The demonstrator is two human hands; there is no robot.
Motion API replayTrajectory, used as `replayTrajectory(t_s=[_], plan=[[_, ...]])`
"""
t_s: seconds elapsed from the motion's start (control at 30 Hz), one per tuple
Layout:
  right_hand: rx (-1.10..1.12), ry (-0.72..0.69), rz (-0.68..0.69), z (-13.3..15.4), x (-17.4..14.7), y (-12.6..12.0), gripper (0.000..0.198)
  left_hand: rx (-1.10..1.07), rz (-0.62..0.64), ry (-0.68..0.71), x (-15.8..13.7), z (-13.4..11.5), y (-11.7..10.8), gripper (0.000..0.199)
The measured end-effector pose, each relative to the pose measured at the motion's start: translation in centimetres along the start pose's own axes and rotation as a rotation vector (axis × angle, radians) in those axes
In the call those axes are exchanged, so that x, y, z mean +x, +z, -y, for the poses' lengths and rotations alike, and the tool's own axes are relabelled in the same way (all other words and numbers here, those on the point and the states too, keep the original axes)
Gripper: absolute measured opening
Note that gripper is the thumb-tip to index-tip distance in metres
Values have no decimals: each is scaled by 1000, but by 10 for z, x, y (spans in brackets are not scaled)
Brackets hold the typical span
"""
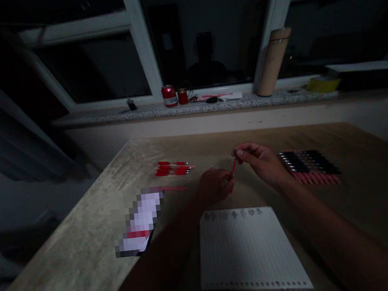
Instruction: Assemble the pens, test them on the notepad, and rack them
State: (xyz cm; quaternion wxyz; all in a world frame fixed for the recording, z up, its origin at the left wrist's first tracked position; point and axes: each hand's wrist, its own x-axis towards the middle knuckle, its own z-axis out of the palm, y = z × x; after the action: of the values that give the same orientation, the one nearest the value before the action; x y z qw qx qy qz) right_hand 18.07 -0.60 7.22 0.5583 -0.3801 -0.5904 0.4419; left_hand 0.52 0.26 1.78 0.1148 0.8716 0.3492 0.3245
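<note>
My left hand (216,185) and my right hand (257,159) meet above the middle of the table, both with fingers closed on a slim red pen (234,166). The left fingers grip its lower end, the right fingertips pinch its upper end. Directly below lies a lined paper sheet (246,251) with punched holes along its near edge and dark scribbles along the far edge. Several red pens (172,170) lie to the left of my hands. On the right, beside my right forearm, a neat row of black and red pens (310,167) is laid out.
A blurred phone (143,221) lies on the table's left side, with a thin red strip (174,188) by its top. On the windowsill stand a red can (169,96), a small red jar (183,96), a tall tan cylinder (273,61) and a yellow roll (323,85).
</note>
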Motion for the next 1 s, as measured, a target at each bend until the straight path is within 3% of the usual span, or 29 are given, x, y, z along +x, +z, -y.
replayTrajectory(t_s=[1.0], plan=[[-63,47,30,1,-1,2,23,5,-25,-21,0,-2,-3,14]])
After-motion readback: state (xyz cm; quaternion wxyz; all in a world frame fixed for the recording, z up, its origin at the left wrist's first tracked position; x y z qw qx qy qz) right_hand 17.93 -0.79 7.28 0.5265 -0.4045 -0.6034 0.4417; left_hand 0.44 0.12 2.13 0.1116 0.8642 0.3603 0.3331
